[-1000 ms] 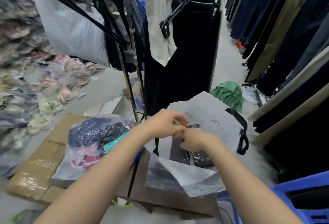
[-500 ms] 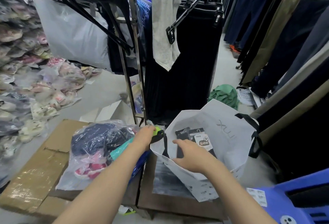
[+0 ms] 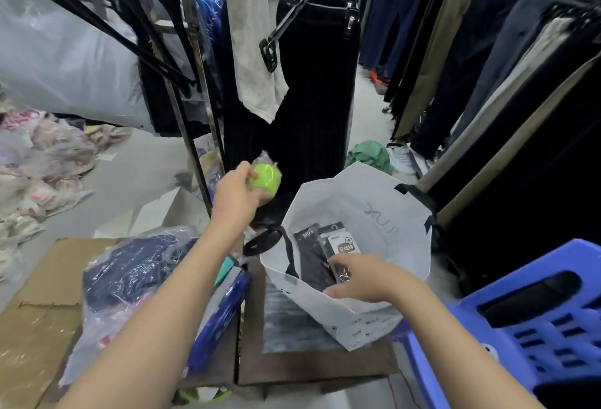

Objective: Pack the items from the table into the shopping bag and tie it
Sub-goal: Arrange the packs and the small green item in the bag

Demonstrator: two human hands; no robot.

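Note:
A white shopping bag [image 3: 374, 210] with black handles stands open on the brown table [image 3: 312, 366]. Black sock packs [image 3: 320, 251] lie inside it. My right hand [image 3: 361, 277] grips the bag's near rim, its fingers reaching over the edge into the opening. My left hand [image 3: 235, 197] is raised to the left of the bag and holds a lime-green round item in clear wrap [image 3: 264, 179]. Black sunglasses [image 3: 261, 242] lie just left of the bag, below that hand.
A clear plastic bag of dark and pink clothes [image 3: 130, 278] lies on flat cardboard [image 3: 42, 304] at the left. A metal clothes rack [image 3: 195, 83] with black garments stands behind the table. A blue plastic stool [image 3: 533, 317] is at the right, hanging trousers beyond it.
My left hand left the bag, went to the table's left, and has lifted the green item up. My right hand moved to the bag's near rim, and the bag's mouth is now wider.

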